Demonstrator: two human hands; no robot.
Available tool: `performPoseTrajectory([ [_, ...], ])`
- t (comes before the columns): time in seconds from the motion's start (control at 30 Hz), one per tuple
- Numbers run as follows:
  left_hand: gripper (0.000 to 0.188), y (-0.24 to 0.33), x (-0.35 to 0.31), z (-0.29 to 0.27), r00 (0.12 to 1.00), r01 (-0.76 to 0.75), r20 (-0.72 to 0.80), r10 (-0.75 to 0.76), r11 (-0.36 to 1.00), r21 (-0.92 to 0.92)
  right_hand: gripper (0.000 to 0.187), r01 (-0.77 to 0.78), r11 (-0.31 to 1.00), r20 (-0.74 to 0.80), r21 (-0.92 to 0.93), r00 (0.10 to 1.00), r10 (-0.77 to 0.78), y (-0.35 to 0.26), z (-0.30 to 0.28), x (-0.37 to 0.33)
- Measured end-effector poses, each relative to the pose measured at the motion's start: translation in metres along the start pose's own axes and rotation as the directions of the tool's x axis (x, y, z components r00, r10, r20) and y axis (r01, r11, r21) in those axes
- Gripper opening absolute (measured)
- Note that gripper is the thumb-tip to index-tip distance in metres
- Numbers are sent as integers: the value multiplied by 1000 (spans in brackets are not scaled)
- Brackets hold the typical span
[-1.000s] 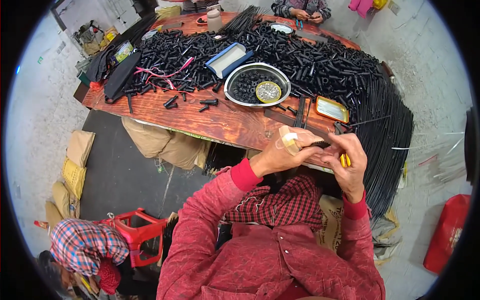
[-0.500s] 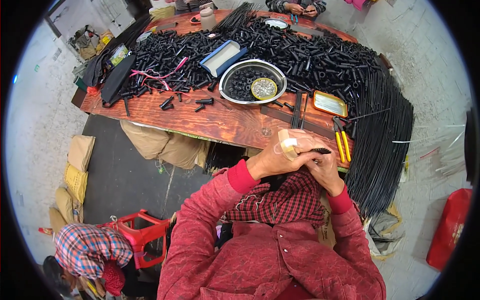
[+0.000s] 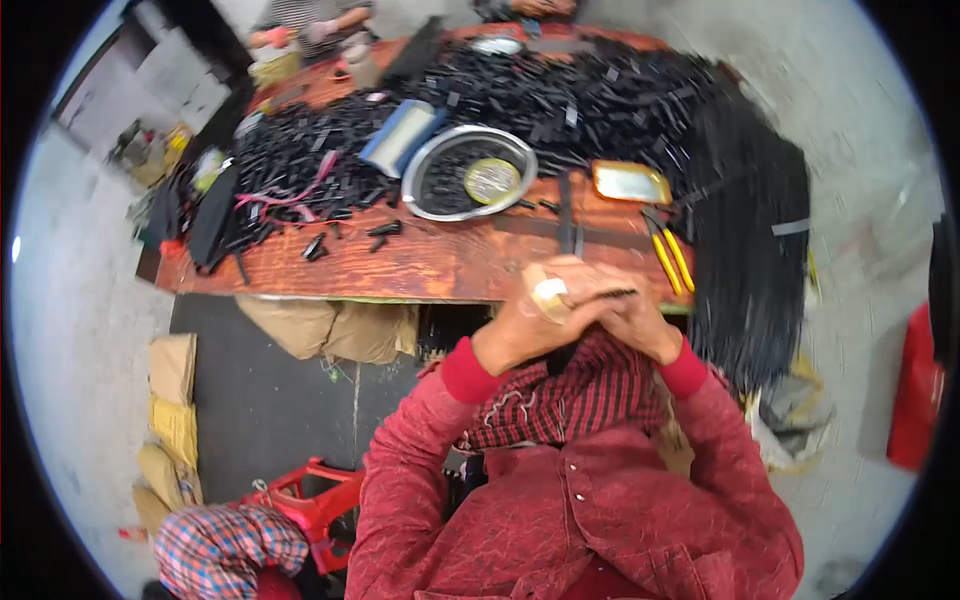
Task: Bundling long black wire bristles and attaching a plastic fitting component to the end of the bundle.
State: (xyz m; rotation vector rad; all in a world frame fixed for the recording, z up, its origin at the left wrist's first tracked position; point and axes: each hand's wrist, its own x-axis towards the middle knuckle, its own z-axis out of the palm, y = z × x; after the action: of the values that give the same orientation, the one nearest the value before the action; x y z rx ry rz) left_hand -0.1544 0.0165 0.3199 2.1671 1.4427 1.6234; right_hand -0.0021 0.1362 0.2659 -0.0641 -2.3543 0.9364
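Observation:
My hands are closed together above my lap, just off the table's front edge. White tape covers the back of my left hand (image 3: 545, 305). Its fingers reach over toward my right hand (image 3: 642, 318), which is bent in from the right. Between them shows the dark end of a small black part (image 3: 620, 293); the rest is hidden in the grip, and motion blurs it. Beyond my hands, thin black rods (image 3: 566, 215) lie on the wooden table (image 3: 410, 265). To their right are yellow-handled pliers (image 3: 668, 255).
A steel bowl (image 3: 410, 185) holds black pieces and a round yellow tin (image 3: 492, 182). Nearby are a blue box (image 3: 402, 138) and a yellow-rimmed tray (image 3: 630, 183). Black tubes (image 3: 560, 100) are heaped behind; long black rods (image 3: 750, 250) hang at right. A person in plaid (image 3: 225, 550) is at lower left by a red stool (image 3: 320, 505).
The whole view has shifted and blurred, with the table appearing farther left. My hands stay together, slightly lower-left in view, and less of the black part shows between them.

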Motion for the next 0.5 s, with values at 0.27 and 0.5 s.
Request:
performPoseTrajectory([
  [0.27, 20, 4, 4, -10, 989, 126, 77, -127, 992, 19, 17, -41, 998, -25, -39, 999, 40, -2, -1, 7],
  [0.5, 20, 6, 5, -7, 991, 127, 40, -127, 992, 3, 23, -17, 1000, -3, -5, 1000, 17, 2, 0, 6],
])
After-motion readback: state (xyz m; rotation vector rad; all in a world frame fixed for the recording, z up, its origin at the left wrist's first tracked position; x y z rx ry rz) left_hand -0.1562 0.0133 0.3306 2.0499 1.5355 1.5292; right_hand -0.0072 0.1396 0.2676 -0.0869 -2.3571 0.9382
